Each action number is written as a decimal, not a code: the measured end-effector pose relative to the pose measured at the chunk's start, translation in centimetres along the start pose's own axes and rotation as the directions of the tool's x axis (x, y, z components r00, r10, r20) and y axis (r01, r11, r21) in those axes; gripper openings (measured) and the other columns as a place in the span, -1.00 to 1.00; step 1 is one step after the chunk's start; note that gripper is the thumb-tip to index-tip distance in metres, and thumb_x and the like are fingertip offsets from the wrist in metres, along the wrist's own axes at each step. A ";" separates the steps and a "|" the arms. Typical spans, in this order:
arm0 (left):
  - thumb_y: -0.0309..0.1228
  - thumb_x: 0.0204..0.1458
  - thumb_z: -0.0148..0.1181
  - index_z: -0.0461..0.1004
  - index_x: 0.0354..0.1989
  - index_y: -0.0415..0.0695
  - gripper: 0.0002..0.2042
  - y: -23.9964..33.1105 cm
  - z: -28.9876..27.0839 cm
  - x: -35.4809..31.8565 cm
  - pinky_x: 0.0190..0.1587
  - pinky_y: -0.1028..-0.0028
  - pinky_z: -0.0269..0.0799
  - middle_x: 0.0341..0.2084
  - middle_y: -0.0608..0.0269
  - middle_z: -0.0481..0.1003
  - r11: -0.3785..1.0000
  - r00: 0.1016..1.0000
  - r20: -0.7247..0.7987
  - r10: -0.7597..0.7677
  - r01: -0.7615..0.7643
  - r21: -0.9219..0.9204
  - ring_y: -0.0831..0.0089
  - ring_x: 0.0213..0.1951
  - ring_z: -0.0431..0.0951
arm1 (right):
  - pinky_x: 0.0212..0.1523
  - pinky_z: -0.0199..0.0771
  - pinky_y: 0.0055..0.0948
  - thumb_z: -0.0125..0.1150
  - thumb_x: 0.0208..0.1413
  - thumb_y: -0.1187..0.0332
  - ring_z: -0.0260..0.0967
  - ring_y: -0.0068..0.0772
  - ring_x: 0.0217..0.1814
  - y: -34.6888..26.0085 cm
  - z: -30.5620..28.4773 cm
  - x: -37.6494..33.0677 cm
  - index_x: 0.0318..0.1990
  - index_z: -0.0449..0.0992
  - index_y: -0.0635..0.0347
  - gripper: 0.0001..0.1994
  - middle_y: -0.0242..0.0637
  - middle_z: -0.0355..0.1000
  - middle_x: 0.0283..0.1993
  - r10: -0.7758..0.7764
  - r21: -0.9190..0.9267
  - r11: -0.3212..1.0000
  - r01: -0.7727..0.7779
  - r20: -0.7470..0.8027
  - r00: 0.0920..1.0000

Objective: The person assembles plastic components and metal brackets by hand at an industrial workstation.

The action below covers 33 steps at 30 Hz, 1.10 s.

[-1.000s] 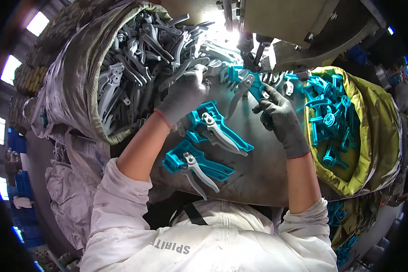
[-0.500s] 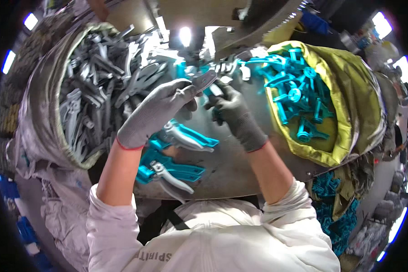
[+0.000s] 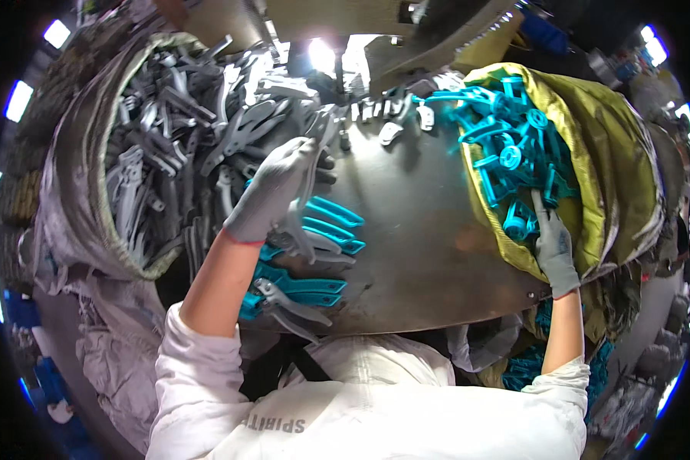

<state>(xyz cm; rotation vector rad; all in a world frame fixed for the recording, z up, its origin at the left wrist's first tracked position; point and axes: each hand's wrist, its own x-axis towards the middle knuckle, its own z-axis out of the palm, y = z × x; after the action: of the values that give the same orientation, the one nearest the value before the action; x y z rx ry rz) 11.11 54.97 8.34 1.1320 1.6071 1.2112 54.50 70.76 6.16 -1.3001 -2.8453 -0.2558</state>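
Observation:
My left hand [image 3: 274,192], in a grey knit glove, is closed around a grey metal lever-like piece [image 3: 325,129] that sticks up past the fingers; motion blur softens its outline. Just below that hand, teal plastic handles [image 3: 336,211] with grey curved levers lie in a stack on the metal table [image 3: 414,253]. Nearest me is a similar teal and grey piece [image 3: 295,295]. My right hand [image 3: 556,251], also gloved, reaches inside the yellow sack [image 3: 607,165] with a finger stretched out among teal plastic parts [image 3: 514,157]. Its other fingers are partly hidden.
On the left, a pale sack [image 3: 77,176] is heaped with grey metal levers [image 3: 169,115], which spill toward the table's far side. Small light metal pieces [image 3: 391,132] sit along the back. Machine panels [image 3: 322,19] hang above, and more teal parts [image 3: 525,364] lie below the table's right edge.
My right hand has left the middle, beside my left hand, and moved right into the yellow sack. My left hand has shifted slightly nearer me, over the teal stack.

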 end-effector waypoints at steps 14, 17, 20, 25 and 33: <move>-0.27 0.11 0.03 0.42 -0.22 -0.22 -0.75 2.1 -0.2 2.6 -0.34 0.47 0.53 -0.41 0.22 0.50 0.914 0.956 0.089 -0.281 0.294 -0.278 0.43 -0.39 0.57 | -0.54 0.35 -0.60 0.01 0.06 0.53 0.31 -0.59 -0.46 -20.1 -4.3 15.3 0.28 0.08 0.24 -0.43 -0.28 0.40 -0.27 -0.062 0.797 -0.528 -0.294 0.309 0.949; -0.22 0.12 0.03 0.42 -0.22 -0.23 -0.72 2.0 -0.3 2.7 -0.38 0.48 0.52 -0.45 0.22 0.50 0.937 0.959 0.096 -0.268 0.282 -0.204 0.46 -0.43 0.55 | -0.64 0.32 -0.62 0.00 0.07 0.56 0.28 -0.60 -0.58 -21.3 -4.8 15.6 0.28 0.08 0.24 -0.43 -0.30 0.39 -0.38 -0.205 0.810 -0.430 -0.398 0.342 0.917; -0.15 0.12 0.05 0.44 -0.24 -0.23 -0.67 1.9 -0.2 3.0 -0.43 0.49 0.50 -0.49 0.22 0.49 0.915 0.955 0.088 -0.285 0.298 -0.273 0.49 -0.48 0.53 | -0.64 0.36 -0.61 0.01 0.10 0.51 0.29 -0.65 -0.56 -22.1 -4.8 15.9 0.28 0.10 0.19 -0.46 -0.33 0.39 -0.39 -0.138 0.901 -0.260 -0.346 0.320 0.937; -0.27 0.05 0.10 0.50 -0.28 -0.19 -0.77 1.3 -1.1 3.0 -0.41 0.44 0.44 -0.51 0.12 0.50 0.777 0.969 0.075 0.235 -0.234 0.584 0.36 -0.45 0.54 | -0.67 0.33 -0.61 0.02 0.08 0.49 0.24 -0.64 -0.62 -23.0 -3.4 16.6 0.28 0.10 0.15 -0.44 -0.35 0.39 -0.40 -0.163 0.912 -0.154 -0.380 0.356 0.920; -0.39 -0.10 0.08 0.42 -0.26 -0.12 -0.80 -1.4 -9.7 2.1 -0.27 0.18 0.44 -0.45 0.00 0.52 0.232 0.928 -0.331 0.171 0.289 0.929 0.02 -0.34 0.53 | -0.69 0.29 -0.63 0.02 0.08 0.48 0.24 -0.65 -0.62 -22.9 -2.3 15.3 0.27 0.12 0.17 -0.45 -0.28 0.42 -0.34 -0.113 0.911 -0.183 -0.370 0.354 0.928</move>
<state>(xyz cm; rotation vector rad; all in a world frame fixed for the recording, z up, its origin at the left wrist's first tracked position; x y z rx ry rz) 1.16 54.40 8.82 1.5725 2.8751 0.1306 27.06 67.13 6.18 -1.0230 -1.6401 1.9937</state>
